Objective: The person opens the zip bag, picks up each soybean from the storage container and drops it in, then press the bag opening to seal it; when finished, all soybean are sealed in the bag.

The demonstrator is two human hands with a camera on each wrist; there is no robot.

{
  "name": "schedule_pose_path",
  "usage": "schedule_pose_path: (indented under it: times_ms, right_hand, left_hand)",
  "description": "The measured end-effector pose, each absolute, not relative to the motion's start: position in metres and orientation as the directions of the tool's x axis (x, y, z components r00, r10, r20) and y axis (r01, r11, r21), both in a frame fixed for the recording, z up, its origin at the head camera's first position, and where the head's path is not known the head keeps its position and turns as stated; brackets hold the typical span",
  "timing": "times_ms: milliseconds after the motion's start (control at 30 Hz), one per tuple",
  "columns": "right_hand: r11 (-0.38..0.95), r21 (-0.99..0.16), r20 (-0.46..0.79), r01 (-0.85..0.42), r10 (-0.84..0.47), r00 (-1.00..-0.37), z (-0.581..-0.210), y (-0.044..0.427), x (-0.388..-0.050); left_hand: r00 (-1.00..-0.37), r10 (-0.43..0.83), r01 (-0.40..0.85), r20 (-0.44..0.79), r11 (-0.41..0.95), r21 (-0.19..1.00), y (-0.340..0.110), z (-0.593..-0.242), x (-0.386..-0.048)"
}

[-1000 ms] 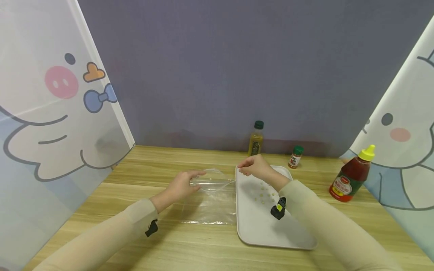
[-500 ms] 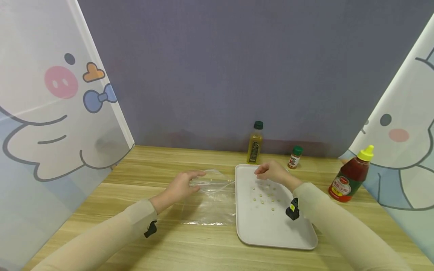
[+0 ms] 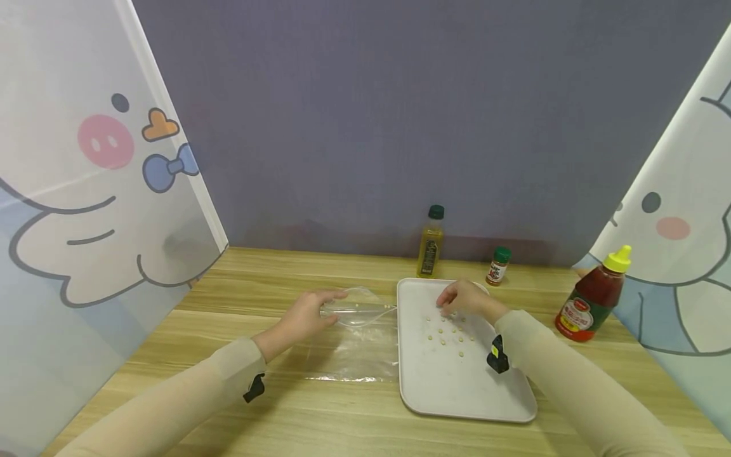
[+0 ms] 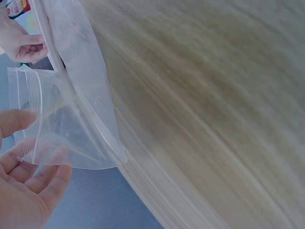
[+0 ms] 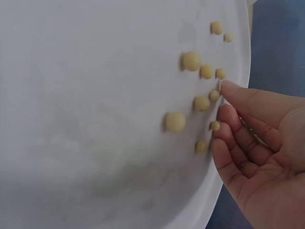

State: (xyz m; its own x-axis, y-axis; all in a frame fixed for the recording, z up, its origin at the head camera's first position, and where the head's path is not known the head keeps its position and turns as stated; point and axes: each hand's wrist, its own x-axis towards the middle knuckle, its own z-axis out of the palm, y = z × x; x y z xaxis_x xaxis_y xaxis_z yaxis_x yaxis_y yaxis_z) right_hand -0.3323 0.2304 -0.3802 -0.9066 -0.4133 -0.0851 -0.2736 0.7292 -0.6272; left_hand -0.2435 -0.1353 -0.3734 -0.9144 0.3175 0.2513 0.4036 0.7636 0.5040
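My left hand [image 3: 305,317] grips the mouth of a clear zip-lock bag [image 3: 351,355], thumb on one side and fingers on the other. In the left wrist view, the bag's ridged zip strip [image 4: 34,109] runs between them. A couple of small pale dots, apparently beans, show near the bag's mouth. My right hand [image 3: 465,298] is low over the far part of a white tray [image 3: 462,393]. Several round yellow soybeans [image 5: 175,122] lie scattered there. In the right wrist view, its thumb and fingertips stand apart among the beans, with no bean visibly held.
Behind the tray stands an oil bottle [image 3: 430,247] with a dark cap. A small green-capped spice jar [image 3: 497,266] is to its right. Farther right is a red sauce bottle [image 3: 591,301] with a yellow top. A grey partition [image 3: 342,127] rises behind the wooden table [image 3: 240,279].
My right hand has moved right from the tray's far left edge, then down toward the beans. The left hand stays in place with the zip-lock bag.
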Motion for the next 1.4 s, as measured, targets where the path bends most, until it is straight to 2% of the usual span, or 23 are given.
schedule_pose_path:
  times_ms: [433, 733, 900, 1033, 1400]
  right_hand:
    - [0.704, -0.639, -0.065, -0.311, -0.452, -0.889, -0.388, 0.233, -0.340]
    - [0.658, -0.668, 0.012, -0.348, -0.459, -0.889, -0.387, 0.228, -0.337]
    - [0.626, -0.697, 0.045, -0.349, -0.448, -0.893, -0.379, 0.217, -0.331]
    - [0.545, -0.760, 0.064, -0.354, -0.480, -0.875, -0.371, 0.205, -0.328]
    - [0.432, -0.846, 0.065, -0.314, -0.500, -0.863, -0.347, 0.156, -0.305]
  left_hand:
    - [-0.922, 0.304, 0.386, 0.240, 0.769, 0.509, -0.133, -0.373, -0.244]
    - [-0.923, 0.305, 0.384, 0.234, 0.762, 0.521, -0.133, -0.373, -0.243]
    - [-0.923, 0.303, 0.384, 0.236, 0.756, 0.531, -0.133, -0.373, -0.243]
    - [-0.925, 0.298, 0.380, 0.236, 0.756, 0.534, -0.133, -0.372, -0.244]
    - [-0.927, 0.296, 0.374, 0.230, 0.761, 0.530, -0.133, -0.371, -0.244]
